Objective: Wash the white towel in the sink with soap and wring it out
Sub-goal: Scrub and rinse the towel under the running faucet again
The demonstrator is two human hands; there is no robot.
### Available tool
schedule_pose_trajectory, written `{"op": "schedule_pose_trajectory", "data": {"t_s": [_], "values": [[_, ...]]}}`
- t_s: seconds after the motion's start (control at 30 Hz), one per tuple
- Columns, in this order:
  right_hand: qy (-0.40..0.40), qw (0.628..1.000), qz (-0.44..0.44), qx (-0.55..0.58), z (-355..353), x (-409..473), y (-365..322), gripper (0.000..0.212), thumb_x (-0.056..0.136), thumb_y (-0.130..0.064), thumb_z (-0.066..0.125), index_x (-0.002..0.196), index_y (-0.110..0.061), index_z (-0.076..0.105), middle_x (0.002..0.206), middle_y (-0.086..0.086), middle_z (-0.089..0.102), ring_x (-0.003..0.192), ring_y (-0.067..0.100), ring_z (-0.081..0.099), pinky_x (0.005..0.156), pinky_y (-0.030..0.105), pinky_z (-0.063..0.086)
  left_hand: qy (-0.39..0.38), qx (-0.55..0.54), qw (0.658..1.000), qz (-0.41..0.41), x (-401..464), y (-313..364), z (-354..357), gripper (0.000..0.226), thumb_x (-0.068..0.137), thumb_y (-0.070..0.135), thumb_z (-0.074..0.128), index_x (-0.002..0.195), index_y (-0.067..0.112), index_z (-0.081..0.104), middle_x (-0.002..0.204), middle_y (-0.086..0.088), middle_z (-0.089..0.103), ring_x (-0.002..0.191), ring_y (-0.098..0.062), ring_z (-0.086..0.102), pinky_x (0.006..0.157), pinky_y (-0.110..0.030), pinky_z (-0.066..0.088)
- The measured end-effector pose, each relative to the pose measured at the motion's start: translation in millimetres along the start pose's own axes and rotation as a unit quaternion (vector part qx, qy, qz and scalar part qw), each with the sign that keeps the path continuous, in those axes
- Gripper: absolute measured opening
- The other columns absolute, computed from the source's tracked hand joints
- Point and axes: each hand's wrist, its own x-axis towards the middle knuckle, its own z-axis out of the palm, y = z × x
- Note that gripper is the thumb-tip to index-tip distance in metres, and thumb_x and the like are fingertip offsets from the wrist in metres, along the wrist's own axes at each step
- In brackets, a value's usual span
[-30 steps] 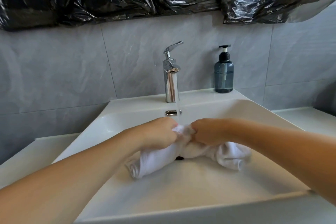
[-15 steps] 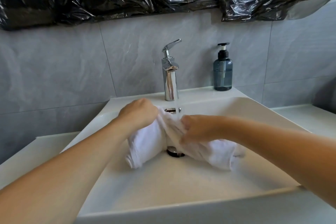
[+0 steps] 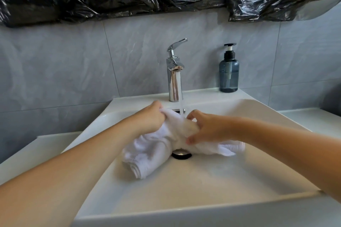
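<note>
White towel (image 3: 162,143) bunched, wet, under tap stream, L (image 3: 149,120) & R (image 3: 206,129) fingers curled round it.

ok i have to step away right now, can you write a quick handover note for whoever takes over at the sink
Left hand grips the white towel at its upper left end. Right hand holds it at the middle, thumb under.
The towel is bunched over the drain in the sink, its top under the stream from the running faucet.
The soap bottle stands upright on the back ledge, right of the faucet.
Done: towel wetted. No suds can be seen.
Left: soap if needed, scrub, rinse, wring, shut off the water.
</note>
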Motion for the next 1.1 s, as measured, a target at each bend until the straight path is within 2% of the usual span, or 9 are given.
{"op": "schedule_pose_trajectory", "data": {"t_s": [0.1, 0.17, 0.3, 0.43, 0.57, 0.77, 0.87, 1.0, 1.1], "values": [[-0.004, 0.997, -0.044, -0.065, 8.4, 1.9, -3.7, 0.037, 0.091, -0.042, 0.059, 0.122, -0.026, 0.047, 0.113, -0.003, 0.058, 0.100, 0.020, 0.055, 0.088, 0.035, 0.046, 0.035, 0.020, 0.999, -0.001, -6.1, -2.5, -1.2, 0.015, 0.100, 0.023, 0.032, 0.103, 0.024, 0.047, 0.088, -0.004, 0.060, 0.067, -0.021, 0.048, 0.061, -0.034, 0.039], [0.012, 0.994, -0.035, -0.100, 8.1, 7.4, -3.7, 0.016, 0.097, -0.031, 0.048, 0.106, -0.021, 0.056, 0.106, 0.001, 0.061, 0.094, 0.021, 0.056, 0.079, 0.032, 0.046, -0.020, 0.023, 0.999, 0.018, -8.1, 4.8, 0.0, 0.016, 0.097, 0.032, 0.044, 0.097, 0.022, 0.056, 0.092, -0.004, 0.064, 0.070, -0.019, 0.051, 0.065, -0.034, 0.044], [0.021, 0.984, 0.008, -0.176, 2.2, 8.4, -2.2, 0.025, 0.101, -0.019, 0.036, 0.111, -0.014, 0.059, 0.113, 0.005, 0.059, 0.100, 0.024, 0.055, 0.079, 0.030, 0.041, -0.159, 0.065, 0.984, 0.056, -19.2, 22.0, 5.9, 0.031, 0.085, 0.034, 0.061, 0.064, 0.019, 0.044, 0.064, 0.003, 0.043, 0.062, -0.019, 0.039, 0.058, -0.030, 0.033], [-0.009, 0.994, -0.040, -0.106, 5.2, 3.2, -13.3, 0.021, 0.100, -0.034, 0.040, 0.095, -0.020, 0.054, 0.095, -0.001, 0.057, 0.092, 0.021, 0.054, 0.078, 0.034, 0.041, -0.062, 0.116, 0.991, 0.014, -12.3, 13.1, 3.2, 0.034, 0.092, 0.024, 0.054, 0.061, 0.017, 0.042, 0.060, 0.001, 0.045, 0.058, -0.020, 0.037, 0.054, -0.030, 0.028], [0.038, 0.987, -0.024, -0.154, 1.5, 9.9, -2.6, 0.024, 0.100, -0.023, 0.045, 0.104, -0.009, 0.063, 0.093, 0.005, 0.058, 0.086, 0.025, 0.054, 0.078, 0.034, 0.045, -0.121, 0.008, 0.992, 0.038, -19.0, 23.0, 7.3, 0.033, 0.097, 0.029, 0.055, 0.069, 0.017, 0.043, 0.061, 0.003, 0.037, 0.061, -0.018, 0.034, 0.055, -0.029, 0.029], [0.022, 0.988, -0.040, -0.147, 1.8, 5.0, -15.4, 0.027, 0.103, -0.027, 0.035, 0.102, -0.012, 0.058, 0.101, 0.003, 0.058, 0.094, 0.021, 0.054, 0.065, 0.026, 0.033, -0.073, 0.039, 0.996, 0.045, -11.5, 14.3, 6.2, 0.022, 0.096, 0.023, 0.050, 0.078, 0.013, 0.058, 0.072, -0.004, 0.055, 0.068, -0.020, 0.043, 0.062, -0.030, 0.036], [0.028, 0.983, 0.001, -0.183, -0.3, 9.6, -5.5, 0.025, 0.101, -0.018, 0.037, 0.112, -0.010, 0.058, 0.118, 0.006, 0.061, 0.105, 0.024, 0.057, 0.076, 0.028, 0.039, -0.128, -0.044, 0.990, 0.050, -15.7, 19.7, 5.7, 0.025, 0.099, 0.029, 0.057, 0.088, 0.007, 0.063, 0.077, -0.006, 0.059, 0.071, -0.017, 0.050, 0.067, -0.030, 0.041], [0.018, 0.991, -0.074, -0.108, 3.6, 6.2, -14.6, 0.019, 0.101, -0.025, 0.038, 0.092, -0.019, 0.054, 0.096, 0.001, 0.056, 0.088, 0.018, 0.049, 0.072, 0.027, 0.037, -0.047, 0.061, 0.996, 0.055, -9.4, 14.8, 9.5, 0.022, 0.095, 0.020, 0.050, 0.077, 0.010, 0.057, 0.075, -0.004, 0.060, 0.070, -0.022, 0.052, 0.062, -0.029, 0.040], [0.005, 0.987, -0.013, -0.161, -1.9, 10.5, -9.2, 0.017, 0.100, -0.017, 0.039, 0.101, -0.015, 0.055, 0.109, 0.005, 0.058, 0.098, 0.022, 0.052, 0.082, 0.029, 0.040, -0.106, 0.019, 0.992, 0.066, -11.2, 14.6, 10.5, 0.025, 0.096, 0.025, 0.057, 0.073, 0.016, 0.053, 0.071, 0.000, 0.052, 0.071, -0.019, 0.045, 0.064, -0.031, 0.035]]}}
